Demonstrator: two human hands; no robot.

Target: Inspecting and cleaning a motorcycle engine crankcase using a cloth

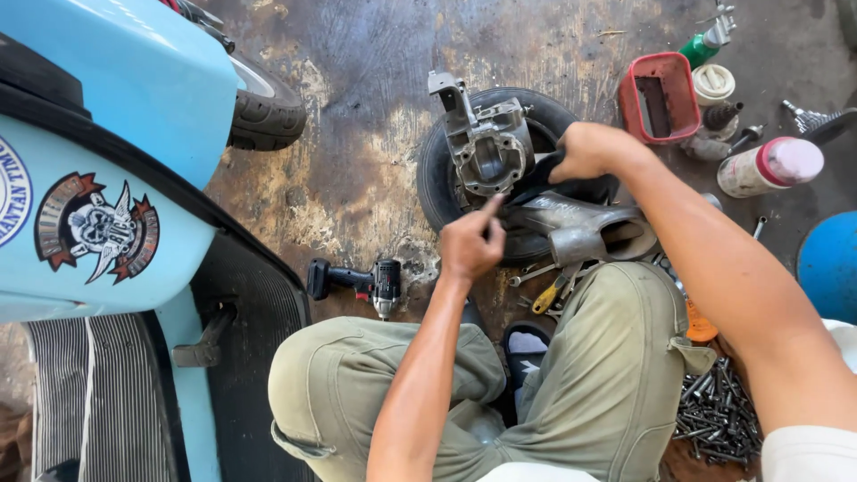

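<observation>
A grey metal engine casing [486, 143] lies on a small black tyre [437, 178] on the stained floor. My left hand [471, 243] hovers at the casing's near edge, fingers curled, index finger pointing up at it; whether it pinches a small part I cannot tell. My right hand [585, 150] rests closed on the casing's right side, over a dark part. A grey swing-arm piece [585, 230] extends toward my knee.
A light blue scooter [107, 178] fills the left. A cordless impact driver [361, 282] lies by my left knee. Wrenches and a yellow-handled tool [549, 290] lie under the casing. Red tray [659, 98], bottles, spray can [768, 165] and a pile of bolts [714, 411] sit right.
</observation>
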